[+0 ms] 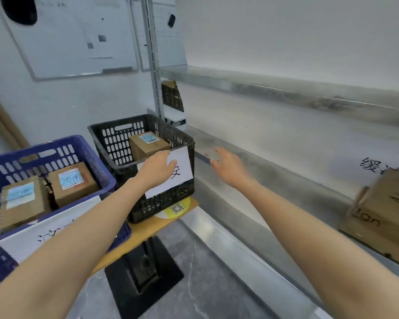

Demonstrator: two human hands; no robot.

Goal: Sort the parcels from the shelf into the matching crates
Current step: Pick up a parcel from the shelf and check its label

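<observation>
Black lattice crate (115, 143), centre: a white handwritten label (182, 173) hangs on its near side, and it holds one brown parcel (148, 146) with a blue sticker on top. Blue lattice crate (95, 162), near left: a left parcel (21, 203) and a right parcel (73, 184) lie side by side, blue stickers upward. Metal shelf (286, 141), right: one brown cardboard box (382, 212) at its near end.

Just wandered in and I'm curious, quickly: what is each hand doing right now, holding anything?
Left hand: open, holds nothing, over the front rim of the black crate.
Right hand: open, fingers spread, empty, by the shelf edge.
</observation>
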